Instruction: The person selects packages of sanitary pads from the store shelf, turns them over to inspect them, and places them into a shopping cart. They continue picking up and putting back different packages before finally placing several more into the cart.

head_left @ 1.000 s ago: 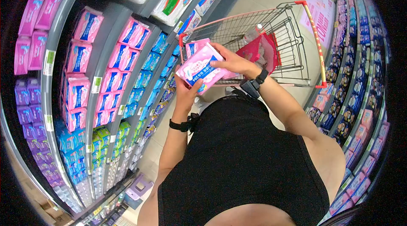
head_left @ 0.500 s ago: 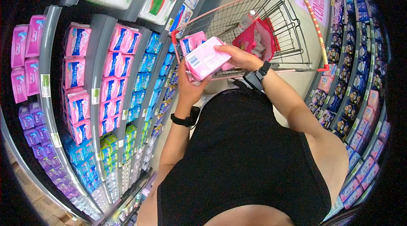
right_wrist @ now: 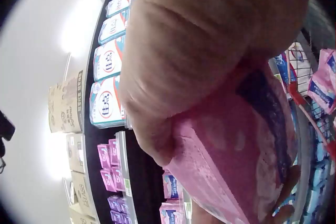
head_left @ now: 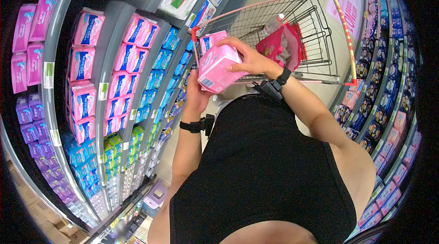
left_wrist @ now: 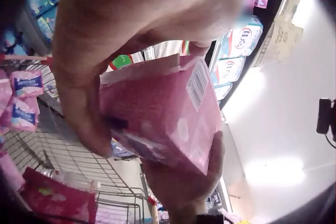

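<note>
In the head view a pink soft pack (head_left: pixel 219 67) is held above the near left corner of the cart, tilted with a barcode at its lower left. The left hand (head_left: pixel 197 95) grips its lower left side, fingers partly hidden behind it. The right hand (head_left: pixel 249 58) holds it from above, thumb on the near side and fingers over the far edge. In the left wrist view the left hand (left_wrist: pixel 142 19) curls round the pack (left_wrist: pixel 157 108), its barcode facing right. In the right wrist view the right hand (right_wrist: pixel 199 50) grips the pack (right_wrist: pixel 226 150).
The wire cart (head_left: pixel 320 38) holds pink packs (head_left: pixel 211 39), a clear bottle (head_left: pixel 274 23) and a red-pink bag (head_left: pixel 286 47). Shelves of pink packs (head_left: pixel 82 63) stand on the left, more stocked shelves (head_left: pixel 393 51) on the right. A pink floor sign (head_left: pixel 345 3) lies beyond the cart handle.
The pack has been turned: its blue label faced up at first, then its barcode side, and now it tilts between the hands. The right hand's fingers have moved over its far edge.
</note>
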